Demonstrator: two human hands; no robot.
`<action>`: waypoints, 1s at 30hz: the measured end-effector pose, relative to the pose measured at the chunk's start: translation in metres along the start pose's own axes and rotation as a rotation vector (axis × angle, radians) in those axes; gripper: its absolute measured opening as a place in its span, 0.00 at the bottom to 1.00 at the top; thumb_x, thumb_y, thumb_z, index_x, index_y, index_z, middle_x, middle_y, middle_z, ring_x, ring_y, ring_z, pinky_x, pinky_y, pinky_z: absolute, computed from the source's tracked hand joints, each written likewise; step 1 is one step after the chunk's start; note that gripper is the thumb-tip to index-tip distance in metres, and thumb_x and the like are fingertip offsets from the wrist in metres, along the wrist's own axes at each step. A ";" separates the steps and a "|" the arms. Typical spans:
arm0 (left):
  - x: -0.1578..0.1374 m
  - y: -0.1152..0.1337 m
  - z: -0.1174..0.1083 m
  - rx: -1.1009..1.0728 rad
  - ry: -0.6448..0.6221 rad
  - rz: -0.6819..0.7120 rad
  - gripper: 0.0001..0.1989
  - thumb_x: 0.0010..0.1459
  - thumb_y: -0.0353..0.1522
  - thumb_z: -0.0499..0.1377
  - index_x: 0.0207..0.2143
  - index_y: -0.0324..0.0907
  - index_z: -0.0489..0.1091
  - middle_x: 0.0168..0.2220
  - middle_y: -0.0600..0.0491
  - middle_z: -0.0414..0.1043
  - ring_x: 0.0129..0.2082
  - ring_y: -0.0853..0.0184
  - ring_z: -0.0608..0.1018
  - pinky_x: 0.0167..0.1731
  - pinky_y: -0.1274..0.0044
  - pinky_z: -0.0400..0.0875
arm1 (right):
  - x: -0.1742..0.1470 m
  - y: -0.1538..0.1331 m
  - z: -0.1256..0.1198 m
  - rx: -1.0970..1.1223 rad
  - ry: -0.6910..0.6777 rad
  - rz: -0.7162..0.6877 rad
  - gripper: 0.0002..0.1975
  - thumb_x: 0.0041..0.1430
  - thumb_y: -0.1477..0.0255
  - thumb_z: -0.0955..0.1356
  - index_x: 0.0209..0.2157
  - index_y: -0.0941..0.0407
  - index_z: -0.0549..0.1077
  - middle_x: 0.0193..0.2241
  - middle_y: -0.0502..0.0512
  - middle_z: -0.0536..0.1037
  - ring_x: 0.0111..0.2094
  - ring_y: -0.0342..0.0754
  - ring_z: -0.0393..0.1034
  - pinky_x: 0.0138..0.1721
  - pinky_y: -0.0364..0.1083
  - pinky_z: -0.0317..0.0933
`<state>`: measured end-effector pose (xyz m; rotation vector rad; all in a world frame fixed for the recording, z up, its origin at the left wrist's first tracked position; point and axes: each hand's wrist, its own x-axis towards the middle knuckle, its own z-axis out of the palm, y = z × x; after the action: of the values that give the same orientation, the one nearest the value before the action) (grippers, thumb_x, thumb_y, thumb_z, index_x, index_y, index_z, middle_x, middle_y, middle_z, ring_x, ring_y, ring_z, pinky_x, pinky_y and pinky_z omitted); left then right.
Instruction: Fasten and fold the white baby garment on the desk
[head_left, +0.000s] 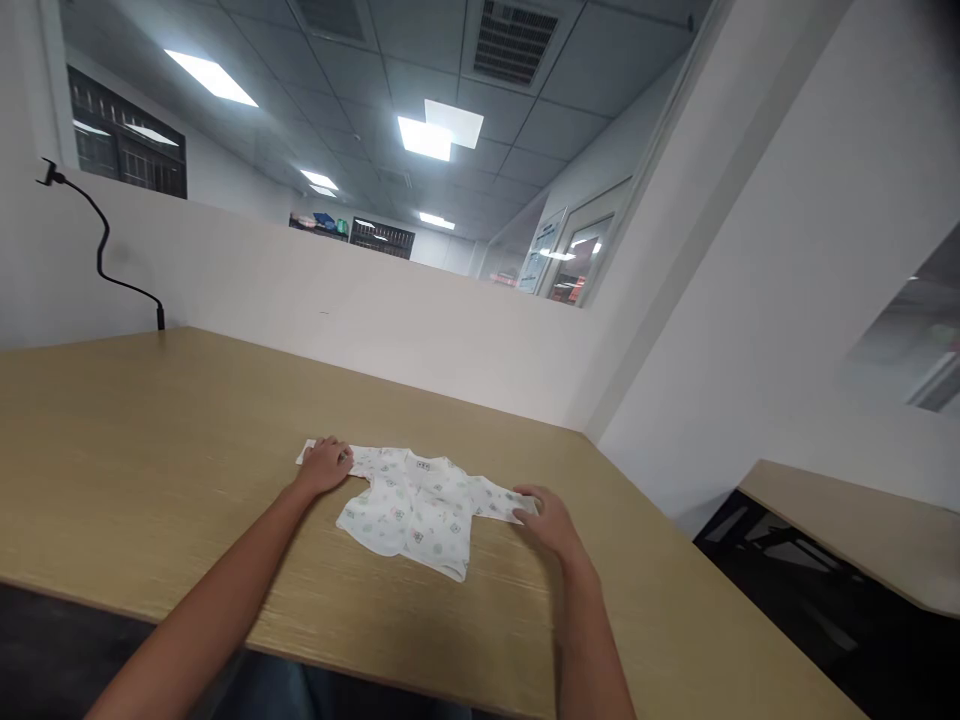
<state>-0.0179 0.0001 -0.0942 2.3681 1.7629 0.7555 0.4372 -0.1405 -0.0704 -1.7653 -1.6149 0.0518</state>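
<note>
A small white baby shirt (420,510) with a scattered print lies spread on the wooden table (187,480), both sleeves stretched out to the sides. On the left sleeve, near its cuff, rests my left hand (327,465); its fingers lie over the cloth and cover part of it. At the other cuff is my right hand (549,518), with thumb and index finger apart on either side of the sleeve end. The shirt's front hem is slightly uneven, and its neckline faces away from me.
A black flexible phone holder (101,245) stands at the table's far left corner. Beyond the table runs a low white wall (390,330) with a window above it. To the right, a second table (855,520) stands lower, past a gap.
</note>
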 end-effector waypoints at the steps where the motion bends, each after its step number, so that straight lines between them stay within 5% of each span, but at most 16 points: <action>1: 0.000 -0.001 0.002 0.003 0.013 0.007 0.16 0.63 0.37 0.53 0.45 0.42 0.78 0.50 0.44 0.75 0.54 0.52 0.72 0.52 0.62 0.64 | 0.000 -0.004 0.004 0.027 0.007 -0.027 0.19 0.47 0.63 0.69 0.40 0.55 0.82 0.44 0.60 0.82 0.48 0.57 0.74 0.55 0.52 0.62; 8: 0.002 -0.005 0.006 -0.025 0.015 -0.010 0.16 0.62 0.37 0.53 0.45 0.44 0.78 0.49 0.45 0.75 0.54 0.53 0.73 0.52 0.63 0.65 | 0.004 -0.010 0.043 0.049 -0.176 0.056 0.21 0.52 0.59 0.66 0.39 0.57 0.82 0.38 0.60 0.81 0.40 0.55 0.74 0.46 0.50 0.66; 13: 0.000 -0.002 0.003 -0.025 0.003 -0.025 0.15 0.62 0.37 0.53 0.44 0.45 0.77 0.48 0.46 0.75 0.53 0.53 0.73 0.49 0.64 0.66 | 0.007 -0.007 0.048 -0.065 -0.009 0.106 0.20 0.53 0.62 0.66 0.42 0.57 0.81 0.47 0.62 0.80 0.52 0.59 0.70 0.57 0.53 0.59; 17: -0.001 0.000 0.003 -0.019 0.006 -0.035 0.14 0.62 0.36 0.53 0.44 0.44 0.77 0.48 0.45 0.74 0.53 0.53 0.73 0.50 0.64 0.65 | -0.002 -0.050 0.048 0.085 0.065 -0.053 0.18 0.58 0.62 0.65 0.43 0.56 0.80 0.47 0.62 0.79 0.50 0.57 0.70 0.54 0.51 0.61; 20: -0.004 0.006 -0.001 -0.066 0.064 -0.010 0.13 0.62 0.38 0.56 0.43 0.43 0.77 0.48 0.45 0.74 0.54 0.52 0.72 0.51 0.63 0.65 | -0.017 -0.088 0.052 0.255 -0.104 -0.197 0.15 0.63 0.61 0.65 0.38 0.55 0.80 0.38 0.59 0.80 0.39 0.51 0.71 0.40 0.46 0.62; 23: -0.013 0.026 -0.014 -0.244 0.052 0.216 0.15 0.57 0.44 0.63 0.39 0.43 0.77 0.44 0.48 0.75 0.49 0.56 0.74 0.49 0.69 0.65 | -0.030 -0.109 0.061 0.278 -0.229 -0.296 0.12 0.61 0.65 0.66 0.31 0.56 0.80 0.29 0.55 0.78 0.32 0.48 0.68 0.36 0.45 0.59; 27: -0.037 0.069 -0.025 -0.392 -0.232 0.604 0.22 0.47 0.51 0.71 0.34 0.44 0.77 0.32 0.54 0.75 0.35 0.63 0.75 0.38 0.74 0.65 | -0.035 -0.110 0.072 0.285 -0.264 -0.277 0.12 0.60 0.66 0.67 0.30 0.57 0.80 0.25 0.53 0.75 0.29 0.46 0.65 0.33 0.44 0.57; 30: -0.053 0.093 -0.017 -0.327 -0.326 0.769 0.20 0.42 0.47 0.73 0.35 0.46 0.77 0.32 0.54 0.75 0.35 0.63 0.75 0.41 0.73 0.64 | -0.033 -0.107 0.072 0.310 -0.221 -0.229 0.13 0.61 0.64 0.67 0.31 0.58 0.80 0.26 0.53 0.76 0.29 0.46 0.64 0.33 0.44 0.57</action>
<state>0.0448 -0.0831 -0.0632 2.6958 0.5290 0.5972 0.3046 -0.1413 -0.0812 -1.3689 -1.8442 0.3799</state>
